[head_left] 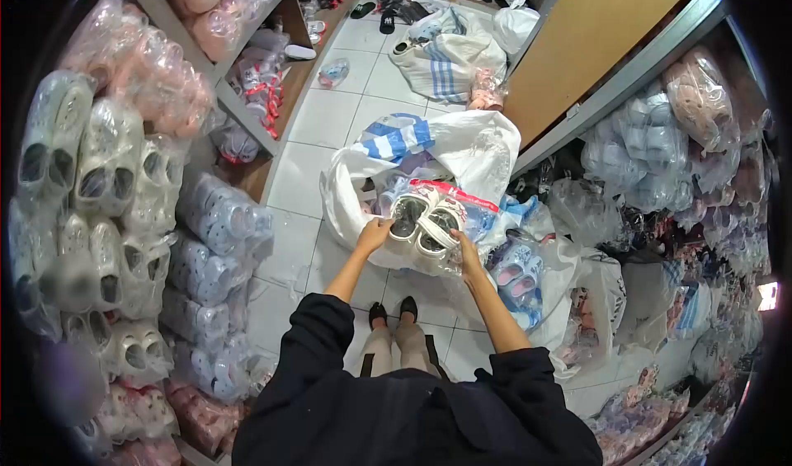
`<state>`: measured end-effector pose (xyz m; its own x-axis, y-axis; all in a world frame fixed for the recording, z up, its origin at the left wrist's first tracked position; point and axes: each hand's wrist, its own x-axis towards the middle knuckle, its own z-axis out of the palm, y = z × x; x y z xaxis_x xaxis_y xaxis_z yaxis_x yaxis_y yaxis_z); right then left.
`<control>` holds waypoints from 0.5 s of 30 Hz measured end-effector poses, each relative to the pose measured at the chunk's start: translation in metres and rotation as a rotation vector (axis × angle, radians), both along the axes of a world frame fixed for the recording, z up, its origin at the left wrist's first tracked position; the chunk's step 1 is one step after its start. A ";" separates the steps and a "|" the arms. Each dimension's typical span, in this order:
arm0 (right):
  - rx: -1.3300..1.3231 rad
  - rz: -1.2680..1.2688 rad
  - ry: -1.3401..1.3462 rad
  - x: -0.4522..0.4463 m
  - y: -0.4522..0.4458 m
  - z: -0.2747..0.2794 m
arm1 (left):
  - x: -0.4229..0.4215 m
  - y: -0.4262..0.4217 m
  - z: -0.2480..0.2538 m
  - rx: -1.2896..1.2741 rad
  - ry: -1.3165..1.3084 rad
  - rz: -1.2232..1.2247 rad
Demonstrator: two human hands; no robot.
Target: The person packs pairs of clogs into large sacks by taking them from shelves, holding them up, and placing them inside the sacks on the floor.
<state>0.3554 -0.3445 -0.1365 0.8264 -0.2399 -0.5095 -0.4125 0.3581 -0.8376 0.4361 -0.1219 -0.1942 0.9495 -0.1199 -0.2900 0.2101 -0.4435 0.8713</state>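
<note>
A pair of white clogs with dark insoles (425, 223), wrapped in clear plastic, is held over the near side of an open white sack (487, 146). My left hand (375, 233) grips the left edge of the package, its fingers closed. On the right edge, my right hand (467, 251) is closed on the same package. A red strip (454, 192) with white lettering lies just beyond the clogs. Other plastic-wrapped items show inside the sack, partly hidden by the clogs.
Shelves at left hold bagged white clogs (106, 181) and light blue ones (216, 276). To the right lie bagged blue clogs (518, 270) and hanging bags (652, 136). Another sack (445, 62) stands farther up the tiled aisle, with a small package (333, 72) on the floor.
</note>
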 end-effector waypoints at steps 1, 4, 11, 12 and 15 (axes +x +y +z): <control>-0.033 0.009 0.013 0.009 -0.003 0.001 | 0.008 -0.004 -0.003 0.023 0.023 0.004; -0.073 0.052 0.006 0.034 -0.009 0.000 | 0.027 -0.012 -0.008 0.092 0.103 0.015; -0.105 0.032 0.020 0.098 -0.040 -0.024 | 0.076 -0.024 -0.015 -0.172 -0.191 0.085; -0.134 -0.037 0.049 0.103 -0.044 -0.026 | 0.080 -0.021 -0.015 -0.209 -0.185 0.084; -0.225 -0.017 0.075 0.104 -0.056 -0.053 | 0.088 -0.013 -0.027 -0.095 -0.276 0.086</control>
<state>0.4594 -0.4005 -0.1891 0.7829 -0.3683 -0.5015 -0.4721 0.1734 -0.8643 0.5244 -0.1353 -0.2212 0.9987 -0.0500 -0.0107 -0.0074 -0.3480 0.9374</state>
